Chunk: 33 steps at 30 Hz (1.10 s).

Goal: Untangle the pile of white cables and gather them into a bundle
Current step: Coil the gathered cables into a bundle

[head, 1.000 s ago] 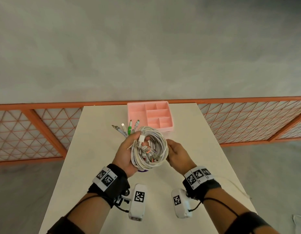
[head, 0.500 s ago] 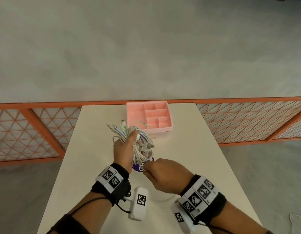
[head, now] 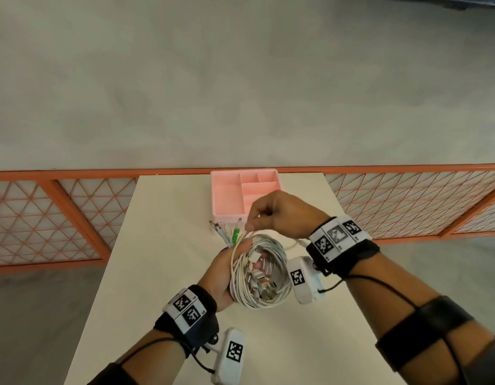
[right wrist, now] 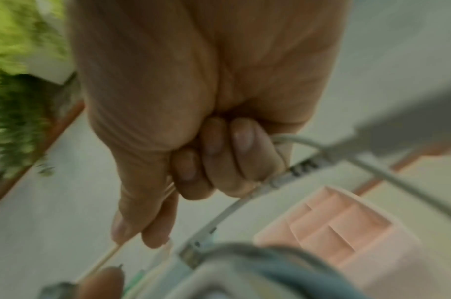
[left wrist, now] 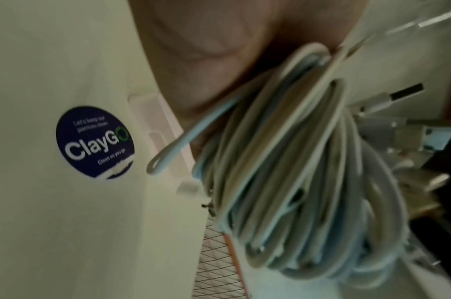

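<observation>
My left hand (head: 247, 255) grips a coil of white cables (head: 264, 293) above the middle of the table, thumb over its upper rim. Metal plugs (head: 261, 282) crowd the coil's centre, and several connector ends, one green (head: 235, 234), stick out past the thumb. Just beyond the coil, my right hand (head: 253, 222) pinches a thin white strand (right wrist: 105, 258) between thumb and forefinger, with the other fingers curled round a cable (right wrist: 306, 142). In the left wrist view the coil (left wrist: 283, 161) hangs below the palm (left wrist: 206, 50).
A pink divided tray (head: 228, 195) stands at the table's far edge, partly behind my right hand. A round dark blue sticker (left wrist: 95, 141) lies on the cream table (head: 163, 273). Orange lattice railing (head: 46, 218) runs beyond the table on both sides.
My right hand has swung from the near side under the coil up and over to its far side, drawing a strand with it. The left hand has turned the coil face up.
</observation>
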Motion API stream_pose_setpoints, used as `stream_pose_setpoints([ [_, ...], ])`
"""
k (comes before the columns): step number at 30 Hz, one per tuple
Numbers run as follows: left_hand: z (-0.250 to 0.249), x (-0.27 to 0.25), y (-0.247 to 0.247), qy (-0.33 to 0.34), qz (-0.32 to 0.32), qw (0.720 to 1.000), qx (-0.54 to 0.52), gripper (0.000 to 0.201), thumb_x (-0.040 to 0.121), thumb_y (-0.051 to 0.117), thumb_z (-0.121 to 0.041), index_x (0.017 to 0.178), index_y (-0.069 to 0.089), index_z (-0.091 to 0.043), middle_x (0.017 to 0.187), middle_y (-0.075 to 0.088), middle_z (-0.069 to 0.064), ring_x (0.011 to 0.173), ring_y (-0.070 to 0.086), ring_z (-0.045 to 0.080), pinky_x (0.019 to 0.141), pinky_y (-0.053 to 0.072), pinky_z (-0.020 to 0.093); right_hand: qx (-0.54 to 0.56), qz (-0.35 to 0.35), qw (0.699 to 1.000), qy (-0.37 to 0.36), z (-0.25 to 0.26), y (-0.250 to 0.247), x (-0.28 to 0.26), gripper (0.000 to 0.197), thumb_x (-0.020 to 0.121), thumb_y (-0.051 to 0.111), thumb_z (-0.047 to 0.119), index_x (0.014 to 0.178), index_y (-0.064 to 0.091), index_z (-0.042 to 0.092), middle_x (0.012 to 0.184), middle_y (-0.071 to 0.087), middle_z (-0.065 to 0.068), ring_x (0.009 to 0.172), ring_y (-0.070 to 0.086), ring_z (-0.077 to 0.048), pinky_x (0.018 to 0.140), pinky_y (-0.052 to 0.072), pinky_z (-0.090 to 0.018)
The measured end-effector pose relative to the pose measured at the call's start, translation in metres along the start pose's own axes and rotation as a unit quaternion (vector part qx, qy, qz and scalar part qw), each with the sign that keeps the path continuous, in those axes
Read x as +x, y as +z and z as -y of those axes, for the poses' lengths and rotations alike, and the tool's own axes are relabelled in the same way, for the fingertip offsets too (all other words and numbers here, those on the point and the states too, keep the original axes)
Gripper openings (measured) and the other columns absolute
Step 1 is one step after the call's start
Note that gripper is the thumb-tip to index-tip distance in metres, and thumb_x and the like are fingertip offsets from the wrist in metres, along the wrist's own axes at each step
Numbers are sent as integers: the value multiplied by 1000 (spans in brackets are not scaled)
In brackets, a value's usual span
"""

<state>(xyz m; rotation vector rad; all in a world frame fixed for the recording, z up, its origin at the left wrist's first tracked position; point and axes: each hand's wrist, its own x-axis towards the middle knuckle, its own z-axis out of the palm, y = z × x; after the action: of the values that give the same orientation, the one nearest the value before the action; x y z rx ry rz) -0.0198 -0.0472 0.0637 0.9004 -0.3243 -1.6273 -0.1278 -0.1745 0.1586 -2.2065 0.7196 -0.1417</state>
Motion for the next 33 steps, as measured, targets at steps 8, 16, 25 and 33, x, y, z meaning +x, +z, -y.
stream_pose_setpoints([
  [8,-3,0,-11,-66,34,993,-87,51,85,64,-45,105,66,2,70,63,12,62,60,24,64,53,33,110,-48,992,46,-36,13,0,10,88,73,15,87,75,6,67,69,10,61,59,3,66,50,-18],
  [16,-9,2,-20,-4,86,996,29,33,70,82,-25,92,70,-2,61,49,10,51,58,22,83,56,42,196,-82,972,101,-70,35,-12,18,96,61,13,89,74,4,53,58,5,42,42,-8,42,35,-20],
  [25,-23,14,-10,27,87,995,-32,48,60,90,-28,91,62,-3,59,52,4,52,56,17,49,48,26,579,-159,781,170,-61,71,-25,45,92,44,4,52,63,10,47,49,-3,50,47,-20,70,42,-37],
  [33,-18,20,-15,30,30,994,-98,26,86,61,-31,87,65,-5,56,50,0,53,55,14,60,51,28,613,-63,775,139,-52,81,-22,75,91,45,67,128,63,5,125,62,-26,115,59,-39,101,48,-50],
])
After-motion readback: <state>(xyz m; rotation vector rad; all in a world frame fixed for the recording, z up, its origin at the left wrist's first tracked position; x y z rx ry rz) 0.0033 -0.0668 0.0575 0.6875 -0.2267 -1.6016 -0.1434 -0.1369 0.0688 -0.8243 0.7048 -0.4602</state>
